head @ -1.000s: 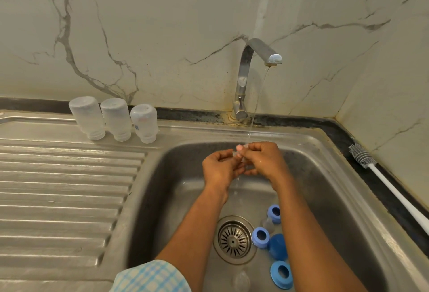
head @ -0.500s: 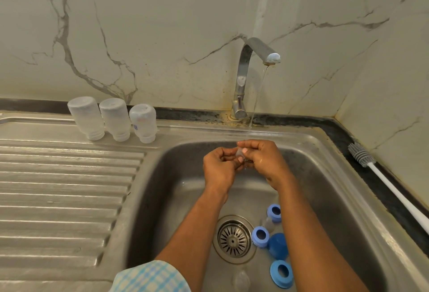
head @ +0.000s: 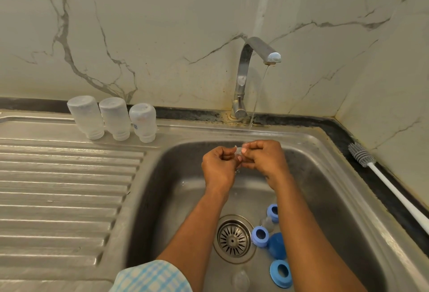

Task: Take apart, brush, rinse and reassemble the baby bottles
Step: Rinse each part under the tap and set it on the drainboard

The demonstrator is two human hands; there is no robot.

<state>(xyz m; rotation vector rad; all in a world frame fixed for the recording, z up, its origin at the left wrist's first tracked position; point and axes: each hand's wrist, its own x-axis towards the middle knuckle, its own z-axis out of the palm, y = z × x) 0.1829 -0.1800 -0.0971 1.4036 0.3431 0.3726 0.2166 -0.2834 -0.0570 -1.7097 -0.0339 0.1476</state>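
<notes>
The left hand [head: 219,166] and right hand [head: 267,159] are pinching a small clear silicone teat [head: 238,152] between them. The thin stream of tap water [head: 257,96] is falling on the right hand's side of it.

From my feed I see a pale marble-patterned wall [head: 162,24] with grey veins running across the back and the right side. A curved, brushed-steel faucet [head: 246,78] stands at its foot, and a thin stream of water [head: 257,96] falls from its spout. Below is a stainless steel sink basin [head: 176,175] with a round slotted metal drain strainer [head: 233,238] in its floor. A ribbed steel drainboard [head: 58,187] adjoins the basin on the left. A black stone counter strip [head: 348,138] borders the sink.
</notes>
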